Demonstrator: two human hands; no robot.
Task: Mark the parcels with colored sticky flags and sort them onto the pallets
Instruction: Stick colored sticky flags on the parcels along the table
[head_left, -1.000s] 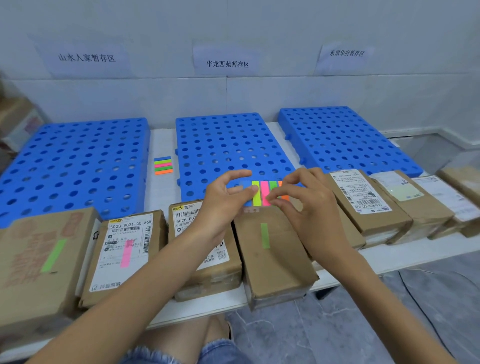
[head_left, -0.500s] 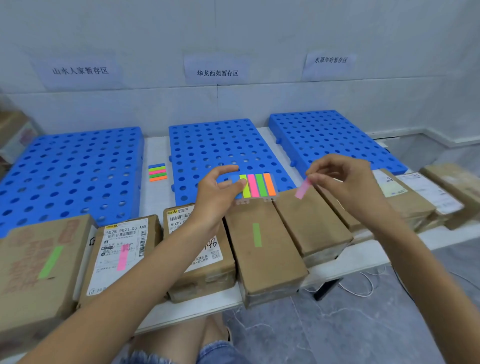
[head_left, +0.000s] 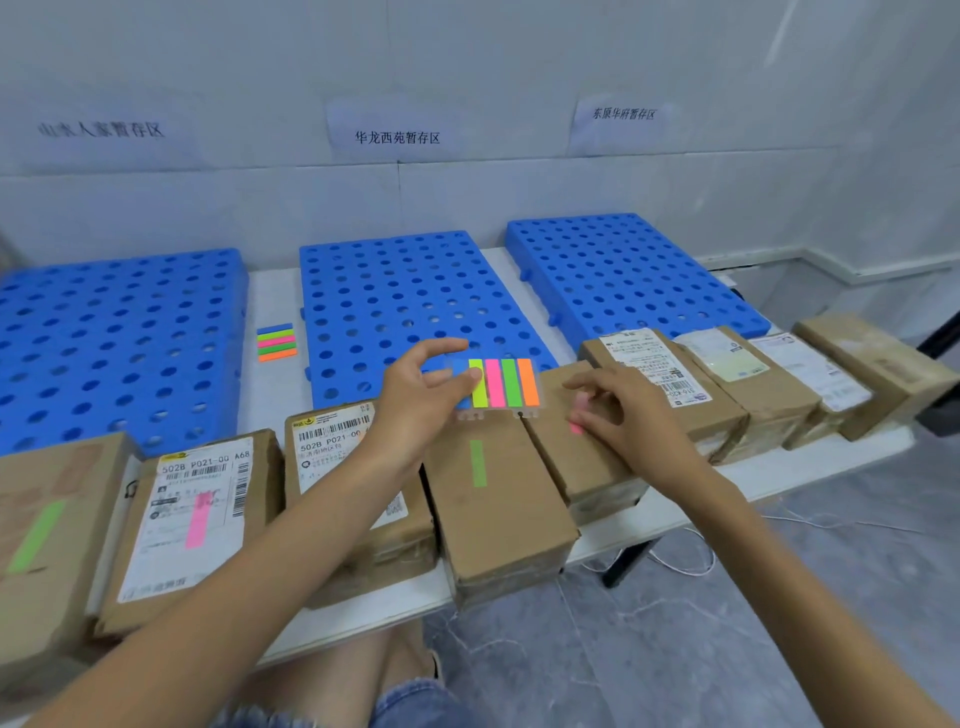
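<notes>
My left hand (head_left: 415, 400) pinches the clear sticky flag card (head_left: 501, 384), which has yellow, pink, green and orange strips, above the front row of parcels. My right hand (head_left: 628, 415) lies on a plain brown parcel (head_left: 576, 467) and presses a pink flag (head_left: 575, 427) onto its top; the fingers hide most of the flag. To the left, one plain parcel (head_left: 498, 519) carries a green flag and a labelled parcel (head_left: 192, 519) a pink one. A large parcel (head_left: 41, 530) at the far left has a green flag. Three blue pallets (head_left: 405, 301) lie behind.
A spare pad of flags (head_left: 277, 343) lies on the white table between the left and middle pallets. Several labelled parcels (head_left: 727, 384) line the table's front right. Paper signs (head_left: 397, 136) hang on the wall above each pallet. My knee and the grey floor are below the table edge.
My right hand peeled a pink flag off the card, carried it right, then came down onto the plain parcel. My left hand kept holding the card in much the same place.
</notes>
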